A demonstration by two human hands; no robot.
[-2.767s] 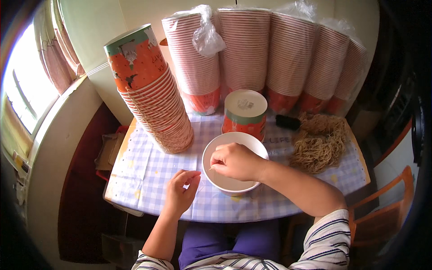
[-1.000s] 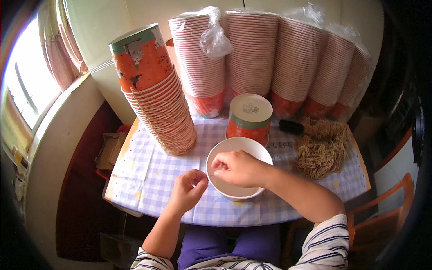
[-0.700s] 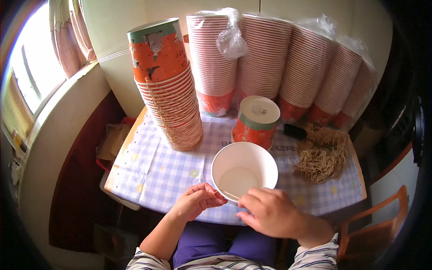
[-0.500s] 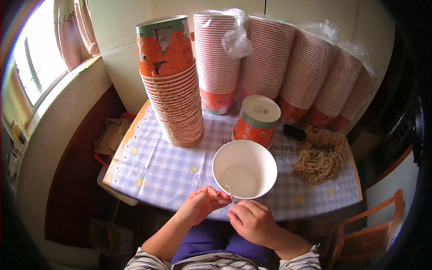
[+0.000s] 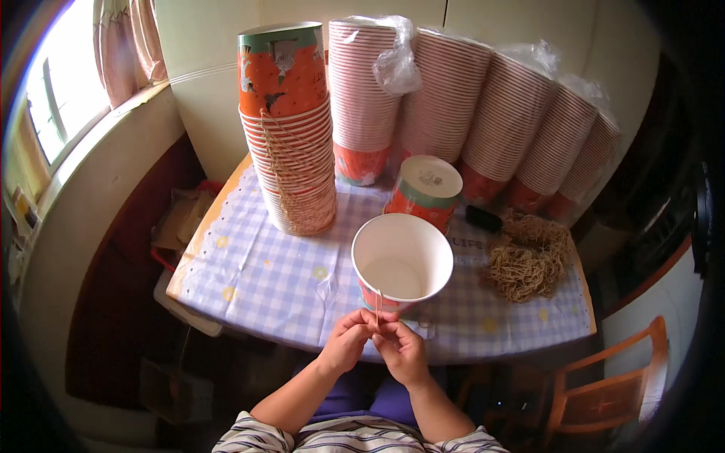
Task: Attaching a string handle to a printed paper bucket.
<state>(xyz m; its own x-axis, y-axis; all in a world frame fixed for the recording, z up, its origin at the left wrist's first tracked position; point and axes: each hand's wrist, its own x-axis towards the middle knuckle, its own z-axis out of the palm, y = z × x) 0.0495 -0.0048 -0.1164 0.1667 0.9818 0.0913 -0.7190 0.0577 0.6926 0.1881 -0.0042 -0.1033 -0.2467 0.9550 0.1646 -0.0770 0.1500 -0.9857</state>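
Note:
A large paper bucket [image 5: 402,257], white inside and orange outside, stands open end up near the table's front edge, tipped slightly toward me. From its near side, just below the rim, a thin tan string [image 5: 378,303] runs down to my hands. My left hand [image 5: 346,341] pinches the string. Close against it, my right hand [image 5: 402,352] is also closed on the string, with the fingertips of both meeting. Any knot between the fingers is too small to make out.
Behind the bucket, an upside-down orange bucket [image 5: 430,185] stands beside a black object [image 5: 482,219] and a tangled heap of tan strings [image 5: 531,260]. At left rises a tall stack of buckets [image 5: 291,162] with strings hanging on it. Several plastic-wrapped stacks [image 5: 445,90] line the back.
My hands have come together below the rim, drawing the string down into a narrow loop. The view has shifted a little, so the bucket appears higher.

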